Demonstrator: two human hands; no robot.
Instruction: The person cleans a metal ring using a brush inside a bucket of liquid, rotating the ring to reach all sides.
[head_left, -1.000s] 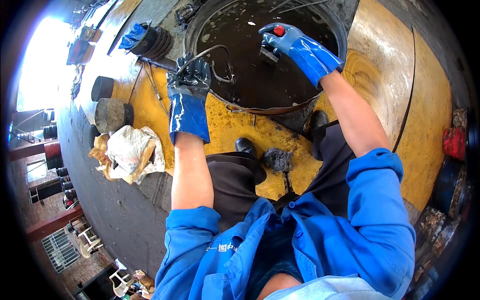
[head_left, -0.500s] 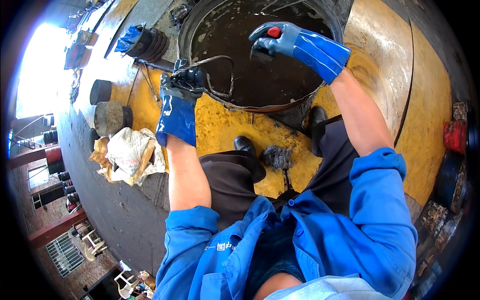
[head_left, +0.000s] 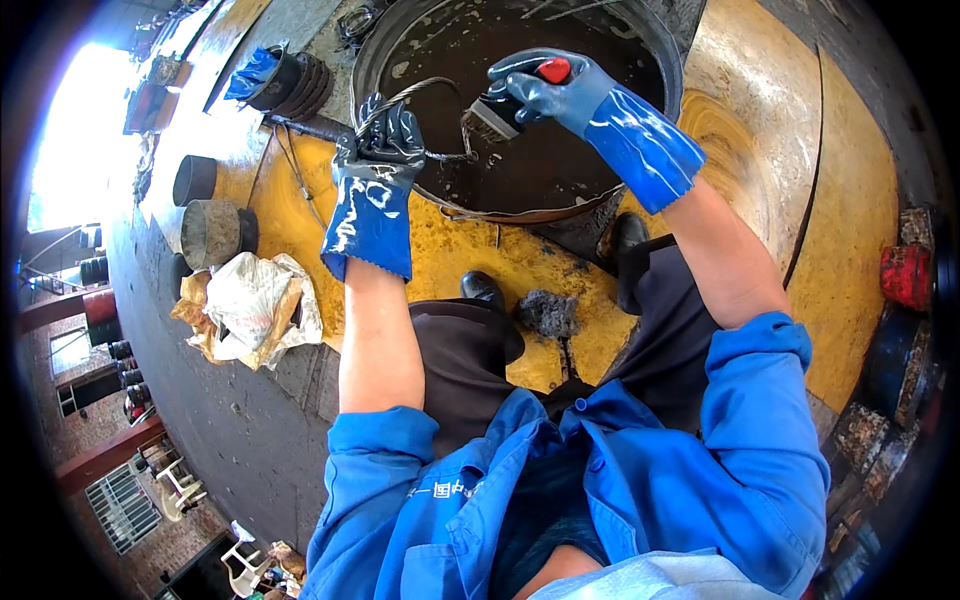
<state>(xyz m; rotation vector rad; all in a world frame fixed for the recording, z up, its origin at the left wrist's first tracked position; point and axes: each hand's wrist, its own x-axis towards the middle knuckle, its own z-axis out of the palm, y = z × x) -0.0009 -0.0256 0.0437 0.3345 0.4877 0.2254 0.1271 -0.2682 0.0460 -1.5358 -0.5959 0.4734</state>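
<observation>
Left hand [head_left: 380, 155]: half-curled round cable [head_left: 408, 91] | right hand [head_left: 574, 95]: closed round brush [head_left: 496, 117]

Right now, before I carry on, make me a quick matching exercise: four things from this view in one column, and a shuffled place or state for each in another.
Things:
1. Wire loop
2. Brush
3. Tub
4. Sack

Places or states:
A. contains dark liquid
B. white and crumpled
C. held by the right hand
D. held by the left hand

Pairs: 1-D, 2-C, 3-A, 4-B

Blue jacket [head_left: 650, 480], dark boots [head_left: 482, 289] perhaps
</observation>
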